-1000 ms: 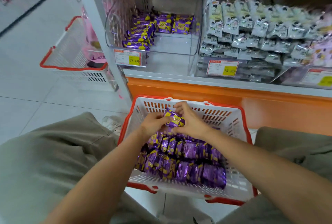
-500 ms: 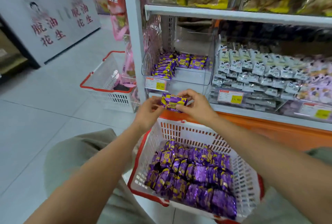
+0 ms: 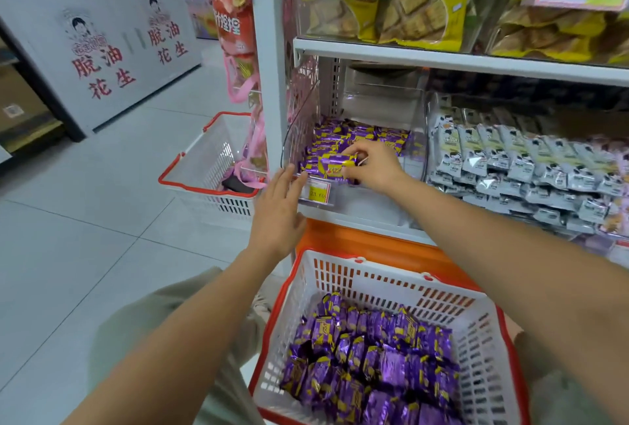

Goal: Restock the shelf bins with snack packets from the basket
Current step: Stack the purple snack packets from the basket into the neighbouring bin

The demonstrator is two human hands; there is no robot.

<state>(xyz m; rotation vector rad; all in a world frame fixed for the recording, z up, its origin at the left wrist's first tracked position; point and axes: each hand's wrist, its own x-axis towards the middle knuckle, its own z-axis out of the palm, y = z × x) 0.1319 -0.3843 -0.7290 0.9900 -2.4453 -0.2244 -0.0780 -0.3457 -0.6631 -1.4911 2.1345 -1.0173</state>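
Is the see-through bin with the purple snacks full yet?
Not full. The clear bin holds purple packets only along its left and back; the rest is bare. The right hand holds more.

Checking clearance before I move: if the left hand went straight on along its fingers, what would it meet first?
Probably the clear bin at its front lip, beside the price label. The open left hand has its fingertips at that edge, though depth is unclear. Stacked purple packets lie just behind it.
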